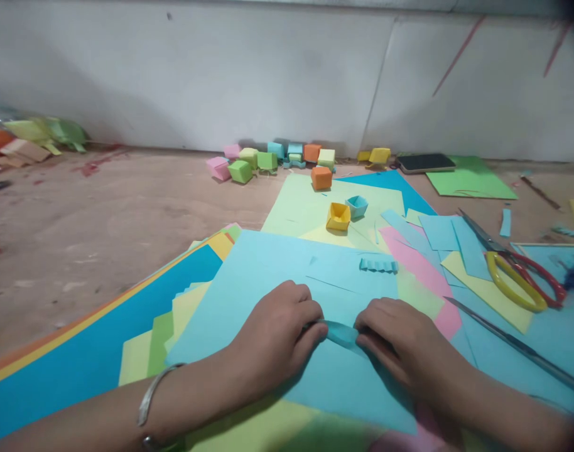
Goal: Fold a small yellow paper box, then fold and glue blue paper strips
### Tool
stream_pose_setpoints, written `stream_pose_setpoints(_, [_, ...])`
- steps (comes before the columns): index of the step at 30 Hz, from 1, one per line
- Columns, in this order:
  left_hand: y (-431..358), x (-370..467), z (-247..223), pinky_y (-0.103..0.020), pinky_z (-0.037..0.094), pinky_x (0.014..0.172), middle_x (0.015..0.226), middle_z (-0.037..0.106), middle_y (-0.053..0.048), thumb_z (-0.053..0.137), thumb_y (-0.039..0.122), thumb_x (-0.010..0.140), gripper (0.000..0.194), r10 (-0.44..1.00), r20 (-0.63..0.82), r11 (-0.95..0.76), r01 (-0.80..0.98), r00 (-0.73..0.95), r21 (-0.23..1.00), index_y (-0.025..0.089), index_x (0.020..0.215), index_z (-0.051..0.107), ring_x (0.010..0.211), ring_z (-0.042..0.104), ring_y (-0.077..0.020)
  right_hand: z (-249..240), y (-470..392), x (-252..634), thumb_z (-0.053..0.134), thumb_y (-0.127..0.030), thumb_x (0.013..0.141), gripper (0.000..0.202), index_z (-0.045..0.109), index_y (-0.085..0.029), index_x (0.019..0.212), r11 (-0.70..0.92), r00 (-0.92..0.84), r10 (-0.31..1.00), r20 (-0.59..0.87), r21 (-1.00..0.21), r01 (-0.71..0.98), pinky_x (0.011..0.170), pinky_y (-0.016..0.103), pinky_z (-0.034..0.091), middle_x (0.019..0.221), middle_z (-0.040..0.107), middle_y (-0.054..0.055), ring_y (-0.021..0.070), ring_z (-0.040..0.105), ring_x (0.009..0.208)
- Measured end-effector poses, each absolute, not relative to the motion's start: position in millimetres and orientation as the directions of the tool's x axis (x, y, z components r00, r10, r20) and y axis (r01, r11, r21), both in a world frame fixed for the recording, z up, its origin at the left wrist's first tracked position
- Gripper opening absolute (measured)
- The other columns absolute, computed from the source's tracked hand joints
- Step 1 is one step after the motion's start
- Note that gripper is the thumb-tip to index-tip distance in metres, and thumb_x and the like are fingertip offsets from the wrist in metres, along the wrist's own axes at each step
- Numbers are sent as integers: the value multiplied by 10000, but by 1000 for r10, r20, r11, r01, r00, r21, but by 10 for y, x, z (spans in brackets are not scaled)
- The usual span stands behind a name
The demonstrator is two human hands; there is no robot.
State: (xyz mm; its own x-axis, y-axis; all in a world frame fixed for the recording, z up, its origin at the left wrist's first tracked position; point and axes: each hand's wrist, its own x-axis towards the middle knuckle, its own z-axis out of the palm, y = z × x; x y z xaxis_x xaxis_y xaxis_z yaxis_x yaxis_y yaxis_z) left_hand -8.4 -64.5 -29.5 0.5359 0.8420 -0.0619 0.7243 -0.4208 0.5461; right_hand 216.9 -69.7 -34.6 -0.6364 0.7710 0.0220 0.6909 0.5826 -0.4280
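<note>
A narrow light-blue paper strip (341, 334) is stretched between my two hands, above a large light-blue sheet (249, 276). My left hand (287, 329) pinches its left end between thumb and fingers. The right end is pinched by my right hand (395, 339). Just beyond my right hand lies a pleated blue paper strip (379, 265). Farther back, a yellow open paper box (338, 216) and a light-blue open paper box (357, 206) stand side by side on a pale green sheet (291, 210).
Scissors with yellow and red handles (517, 282) lie on cut papers at the right, near a long metal blade (517, 345). Small coloured paper boxes (267, 161) and a phone (426, 163) line the wall. Stacked coloured sheets (169, 314) spread at the left.
</note>
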Motion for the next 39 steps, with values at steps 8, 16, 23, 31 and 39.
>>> stream_pose_setpoints(8, [-718, -37, -268, -311, 381, 641, 767, 627, -23, 444, 276, 932, 208, 832, -153, -361, 729, 534, 582, 196, 828, 606, 706, 543, -190, -346, -712, 2172, 564, -205, 902, 81, 570, -172, 828, 565, -635, 771, 40, -502, 655, 635, 316, 358, 769, 580, 39, 194, 476, 715])
stream_pose_setpoints(16, [-741, -33, -339, -330, 382, 661, 801, 590, -50, 447, 210, 919, 204, 832, -45, -449, 720, 553, 529, 186, 814, 620, 765, 508, -210, -391, -715, 2142, 470, -141, 930, 193, 614, -165, 804, 609, -599, 779, 187, -457, 649, 633, 311, 330, 786, 572, 62, 189, 462, 734])
stream_pose_setpoints(23, [-696, -42, -392, -307, 374, 628, 768, 573, -30, 473, 141, 895, 152, 824, 13, -493, 705, 567, 511, 175, 807, 593, 723, 489, -184, -461, -653, 2165, 421, -101, 952, 272, 649, -146, 810, 692, -624, 720, 303, -380, 614, 632, 312, 312, 768, 601, 63, 178, 474, 726])
stream_pose_setpoints(31, [-734, -80, -359, -333, 368, 603, 766, 561, -48, 501, 75, 860, 159, 715, 106, -687, 667, 691, 290, 162, 781, 607, 685, 454, -192, -338, -609, 2207, 394, -84, 969, 323, 679, -134, 824, 820, -733, 558, 389, -119, 560, 618, 332, 307, 752, 628, 75, 187, 479, 726])
stream_pose_setpoints(39, [-781, -62, -343, -348, 343, 552, 729, 560, -52, 482, 74, 886, 178, 602, 147, -798, 598, 785, 79, 168, 803, 608, 648, 443, -211, -277, -651, 2205, 384, -38, 930, 341, 680, -140, 794, 873, -812, 455, 366, -5, 487, 646, 376, 352, 746, 637, 93, 224, 521, 772])
